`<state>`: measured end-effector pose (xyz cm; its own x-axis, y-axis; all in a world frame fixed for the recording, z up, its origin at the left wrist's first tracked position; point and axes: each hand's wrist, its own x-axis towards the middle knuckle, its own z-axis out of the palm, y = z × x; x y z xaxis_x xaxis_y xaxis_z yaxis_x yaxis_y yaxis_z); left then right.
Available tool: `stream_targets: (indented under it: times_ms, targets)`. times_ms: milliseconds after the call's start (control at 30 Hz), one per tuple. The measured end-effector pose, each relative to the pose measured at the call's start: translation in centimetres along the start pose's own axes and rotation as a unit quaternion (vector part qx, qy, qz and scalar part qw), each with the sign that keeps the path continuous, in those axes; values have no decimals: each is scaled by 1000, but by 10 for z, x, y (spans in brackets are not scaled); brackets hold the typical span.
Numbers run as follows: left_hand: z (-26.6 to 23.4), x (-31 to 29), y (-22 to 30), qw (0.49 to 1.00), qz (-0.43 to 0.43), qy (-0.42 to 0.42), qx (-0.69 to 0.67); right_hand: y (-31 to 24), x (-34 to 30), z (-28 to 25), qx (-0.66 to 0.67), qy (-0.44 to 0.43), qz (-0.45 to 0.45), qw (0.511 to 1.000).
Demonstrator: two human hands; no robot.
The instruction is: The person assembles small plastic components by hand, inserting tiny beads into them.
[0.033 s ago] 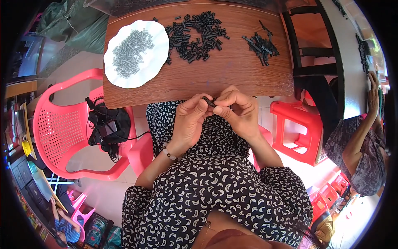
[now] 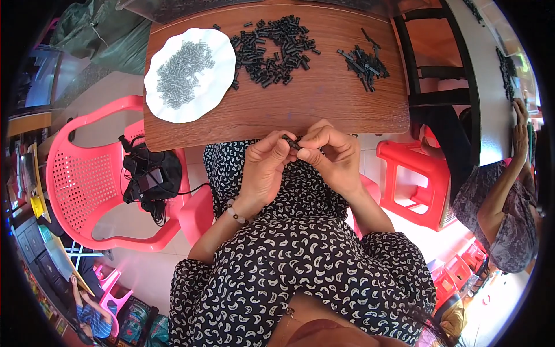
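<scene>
Just off the table's near edge, my left hand (image 2: 267,159) and my right hand (image 2: 331,155) meet with fingertips pinched. Between them sits a small black plastic part (image 2: 291,141), gripped from both sides; its finer shape is mostly covered by my fingers. Beyond my hands, a pile of short black cylindrical parts (image 2: 283,72) lies in a rough ring on the brown wooden table (image 2: 260,118). To its left is a white scalloped plate (image 2: 222,75) bearing many small metal springs (image 2: 182,75). A smaller heap of thin black strips (image 2: 364,68) lies at the right.
A pink plastic chair (image 2: 75,179) on the left carries a black bag with cables (image 2: 147,182). A red stool (image 2: 413,185) stands at the right. Beyond it, another person's hand (image 2: 520,133) rests by a grey table (image 2: 491,87) with black parts on it.
</scene>
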<state>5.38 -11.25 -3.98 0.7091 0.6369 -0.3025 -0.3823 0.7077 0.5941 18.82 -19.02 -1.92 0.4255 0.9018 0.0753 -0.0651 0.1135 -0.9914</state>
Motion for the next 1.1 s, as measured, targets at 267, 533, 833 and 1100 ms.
stream_targets:
  times_ms: [267, 533, 833, 1100]
  targets:
    - [0, -4, -2, 997, 52, -12, 50, 1, -3, 8, 12, 15, -5, 1000]
    - [-9, -3, -1, 997, 10, -76, 0, -17, 9, 0, -110, -72, 2, 991]
    - [-6, -7, -5, 994, 6, -86, -61, -18, 20, -5, -135, -174, -64, 973]
    - [-4, -11, -5, 995, -7, -97, -32, -18, 15, -1, -132, -139, -77, 979]
